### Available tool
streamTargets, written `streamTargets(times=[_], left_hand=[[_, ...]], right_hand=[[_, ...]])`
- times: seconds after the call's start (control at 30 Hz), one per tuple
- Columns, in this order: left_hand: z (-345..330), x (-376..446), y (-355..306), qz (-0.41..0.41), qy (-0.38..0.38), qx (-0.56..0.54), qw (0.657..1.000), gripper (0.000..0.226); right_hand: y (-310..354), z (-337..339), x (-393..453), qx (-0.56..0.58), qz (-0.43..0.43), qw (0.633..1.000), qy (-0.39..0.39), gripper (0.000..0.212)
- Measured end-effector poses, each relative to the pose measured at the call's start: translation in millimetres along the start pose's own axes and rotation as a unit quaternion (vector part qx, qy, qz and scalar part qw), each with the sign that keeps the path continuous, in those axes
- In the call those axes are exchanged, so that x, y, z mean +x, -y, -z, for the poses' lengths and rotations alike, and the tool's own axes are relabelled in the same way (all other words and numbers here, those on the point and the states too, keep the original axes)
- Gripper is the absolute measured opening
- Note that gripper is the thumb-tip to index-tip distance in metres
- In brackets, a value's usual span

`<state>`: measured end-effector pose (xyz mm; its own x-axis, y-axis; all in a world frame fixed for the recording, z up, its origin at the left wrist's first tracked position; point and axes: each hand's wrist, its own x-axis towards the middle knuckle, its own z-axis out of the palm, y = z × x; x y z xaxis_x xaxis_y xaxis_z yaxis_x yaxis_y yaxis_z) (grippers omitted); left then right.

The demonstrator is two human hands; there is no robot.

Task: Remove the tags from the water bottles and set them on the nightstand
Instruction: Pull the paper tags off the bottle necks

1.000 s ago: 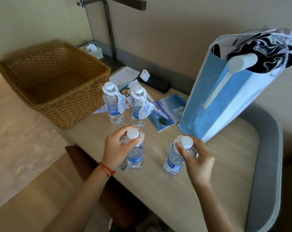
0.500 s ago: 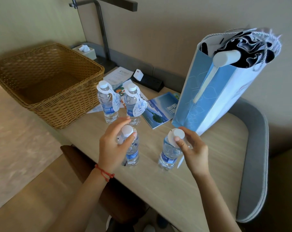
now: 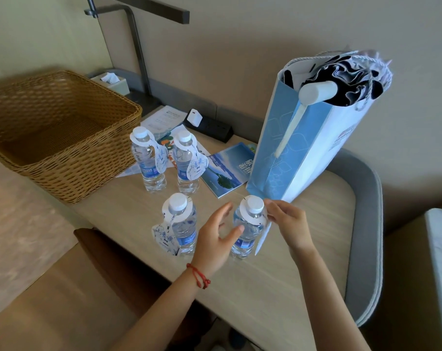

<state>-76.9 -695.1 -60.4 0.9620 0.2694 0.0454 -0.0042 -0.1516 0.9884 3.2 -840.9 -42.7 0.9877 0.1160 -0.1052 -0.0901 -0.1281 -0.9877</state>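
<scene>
Several small clear water bottles with white caps stand on the light wooden table [image 3: 278, 274], each with a white paper tag round its neck. Two are at the back [image 3: 149, 160] [image 3: 187, 163]. The front left bottle [image 3: 183, 229] stands free, its tag [image 3: 164, 236] hanging down its left side. My right hand [image 3: 287, 221] pinches the tag collar [image 3: 259, 219] of the front right bottle [image 3: 246, 231] from the right. My left hand [image 3: 216, 236] is open beside that bottle's left side, thumb close to or touching it.
A wicker basket [image 3: 63, 158] sits at the left. A tall blue paper bag [image 3: 290, 153] stands just behind the front right bottle. A booklet [image 3: 227, 171], papers, a power strip [image 3: 209, 125] and a lamp post [image 3: 139, 54] are at the back. A grey raised rim [image 3: 366, 224] bounds the table's right end.
My left hand has let go of the front left bottle and moved right to the front right bottle. My right hand stays on that bottle's tag.
</scene>
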Motion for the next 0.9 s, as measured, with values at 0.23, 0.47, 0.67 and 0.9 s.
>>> streamTargets(times=[0.23,0.47,0.67,0.9], left_hand=[[-1,18,22,0.048,0.118,-0.051,0.991,0.058],[-1,22,24,0.047,0.12,-0.062,0.99,0.058],[0,23,26,0.05,0.128,-0.075,0.988,0.062],[-2,24,26,0.038,0.117,-0.067,0.99,0.057]], right_hand=[[4,2,5,0.011,-0.025,0.999,0.035,0.024],[17,0,6,0.071,-0.035,0.997,0.026,0.026],[29,0,-4,0.055,0.019,0.998,0.014,0.019],[37,1,-11,0.088,0.051,0.995,0.017,0.026]])
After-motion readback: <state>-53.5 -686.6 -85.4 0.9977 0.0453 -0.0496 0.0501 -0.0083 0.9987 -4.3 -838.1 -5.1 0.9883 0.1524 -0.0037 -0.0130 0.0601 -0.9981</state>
